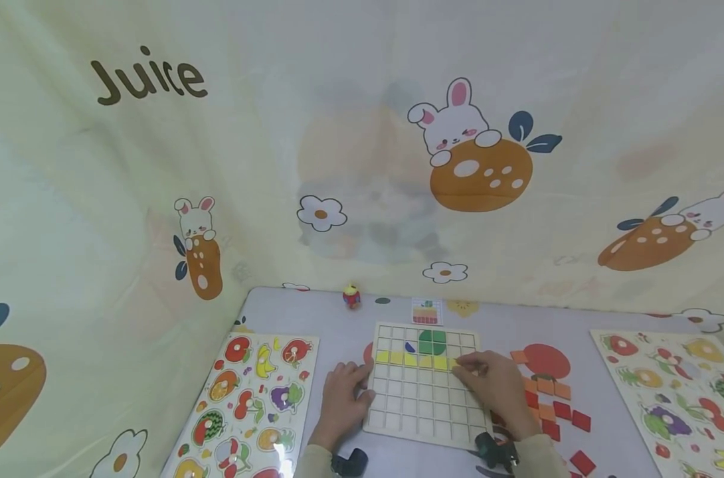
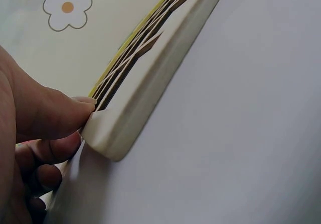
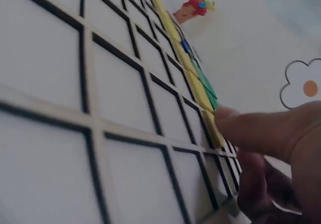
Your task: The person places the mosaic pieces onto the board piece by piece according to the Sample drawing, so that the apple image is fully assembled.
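Observation:
A pale wooden grid board [image 1: 392, 405] lies in front of me. My left hand [image 1: 341, 401] grips its left side; in the left wrist view, the thumb [image 2: 60, 111] presses on a corner while the other fingers curl below. A row of yellow square tiles [image 1: 411, 359] crosses the grid, with green rounded pieces [image 1: 432, 342] and a small blue piece [image 1: 410, 346] above it. At the right end of that row, my right hand [image 1: 496, 385] pinches a yellow tile [image 3: 214, 129]. Its fingertips partly cover the tile, close over the grid.
Orange tiles [image 1: 544, 385] and red tiles [image 1: 580, 421] lie scattered to the right of the board. Behind it are a small patterned card [image 1: 428, 312] and a toy figure [image 1: 351, 297]. Fruit puzzle boards [image 1: 296, 398] [image 1: 628, 392] flank both sides.

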Motion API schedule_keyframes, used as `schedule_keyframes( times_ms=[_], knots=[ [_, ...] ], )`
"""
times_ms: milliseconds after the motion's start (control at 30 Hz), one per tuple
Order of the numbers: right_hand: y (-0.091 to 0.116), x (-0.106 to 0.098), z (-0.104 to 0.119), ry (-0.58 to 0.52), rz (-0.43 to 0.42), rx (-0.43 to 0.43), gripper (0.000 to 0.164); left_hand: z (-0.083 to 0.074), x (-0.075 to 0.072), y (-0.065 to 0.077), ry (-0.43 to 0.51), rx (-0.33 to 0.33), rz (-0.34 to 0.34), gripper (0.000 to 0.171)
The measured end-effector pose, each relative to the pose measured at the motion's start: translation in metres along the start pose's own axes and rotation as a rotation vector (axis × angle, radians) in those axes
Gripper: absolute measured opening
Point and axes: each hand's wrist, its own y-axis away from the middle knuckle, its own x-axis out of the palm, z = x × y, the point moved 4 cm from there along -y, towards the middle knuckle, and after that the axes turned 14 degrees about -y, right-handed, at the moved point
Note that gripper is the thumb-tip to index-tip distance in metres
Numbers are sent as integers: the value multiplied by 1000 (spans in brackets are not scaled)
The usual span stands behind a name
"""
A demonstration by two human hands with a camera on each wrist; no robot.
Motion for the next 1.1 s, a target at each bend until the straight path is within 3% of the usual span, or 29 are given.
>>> schedule_keyframes(
  times_ms=[167,233,367,467,600,833,933,1100],
  knots=[
    [-5,-27,-12,-64,-7,81,52,-1,0,0,-5,-2,-4,54],
    [-9,-45,-18,-25,-19,64,55,-1,0,0,-12,1,-11,54],
    [-23,-76,-35,128,2,-66,51,0,-1,0,-12,4,-19,53],
    [-30,-88,-46,180,68,-75,51,0,0,0,-6,-4,-7,53],
    [-35,-93,-54,160,130,-26,45,1,0,-1,4,-8,0,54],
    [-34,-93,-59,113,108,60,39,2,2,0,0,-2,-1,54],
    [-30,-94,-60,99,72,56,39,2,3,0,3,-7,7,54],
    [-19,-92,-55,60,2,-31,44,2,3,0,2,-8,11,53]
  ],
)
